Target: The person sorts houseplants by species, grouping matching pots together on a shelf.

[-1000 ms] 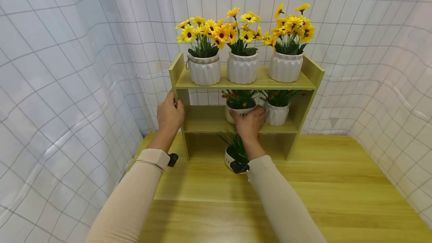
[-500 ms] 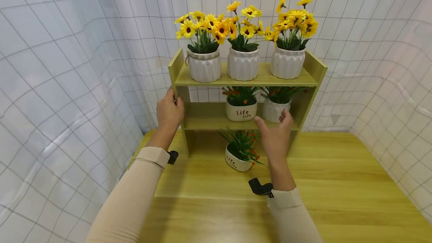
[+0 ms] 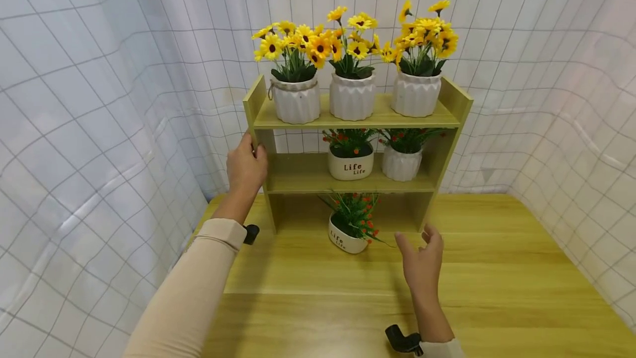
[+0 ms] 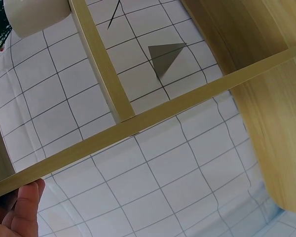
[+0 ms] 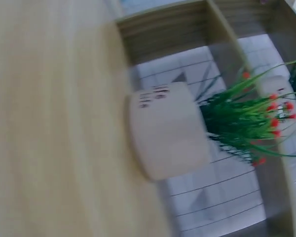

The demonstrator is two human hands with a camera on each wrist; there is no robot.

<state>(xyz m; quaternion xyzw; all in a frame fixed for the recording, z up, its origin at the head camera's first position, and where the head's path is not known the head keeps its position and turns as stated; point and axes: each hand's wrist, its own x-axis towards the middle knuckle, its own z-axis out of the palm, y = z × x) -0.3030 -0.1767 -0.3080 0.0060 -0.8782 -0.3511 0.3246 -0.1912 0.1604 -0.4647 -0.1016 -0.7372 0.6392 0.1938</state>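
Note:
My left hand (image 3: 246,163) grips the left side panel of a wooden shelf (image 3: 348,184); in the left wrist view its fingers (image 4: 27,205) curl over the panel edge. Low over the table, right of the lower potted plant, my right hand (image 3: 422,256) holds nothing, its fingers apart. That plant, a cream "Life" pot (image 3: 348,239) with grass and red flowers, stands on the table before the bottom opening. A second "Life" pot (image 3: 350,167) sits on the middle shelf, beside a white ribbed pot (image 3: 402,163) with red flowers.
Three white ribbed pots, at left (image 3: 296,101), middle (image 3: 352,97) and right (image 3: 416,94), bear yellow flowers on the top shelf. The wooden table (image 3: 502,280) extends right and forward. White gridded curtains (image 3: 556,70) enclose the back and sides.
My right hand has let go of the "Life" pot on the middle shelf and drawn back, down and to the right. My left hand stays on the shelf's side panel.

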